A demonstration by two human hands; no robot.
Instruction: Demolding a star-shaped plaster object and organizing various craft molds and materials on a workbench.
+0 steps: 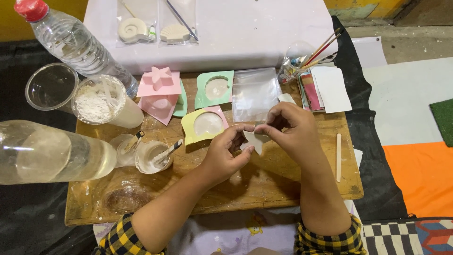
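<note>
Both hands meet over the middle of a small wooden table (278,179). My left hand (225,156) and my right hand (290,130) pinch a small white plaster star (252,140) between thumbs and fingers. Just behind them lies a yellow and pink mould (190,127) filled with white plaster, and an empty clear plastic bag (253,93). A green mould (214,88) holds a shell-shaped cast, and a pink star mould (159,81) sits on top of other moulds.
A small cup (152,157) of wet plaster holds a brush; a cup of white powder (101,101), an empty cup (49,87) and two water bottles (71,40) stand left. A jar of brushes (295,66), cards (330,87) and a wooden stick (338,156) are right. Bagged shell casts (134,29) lie behind.
</note>
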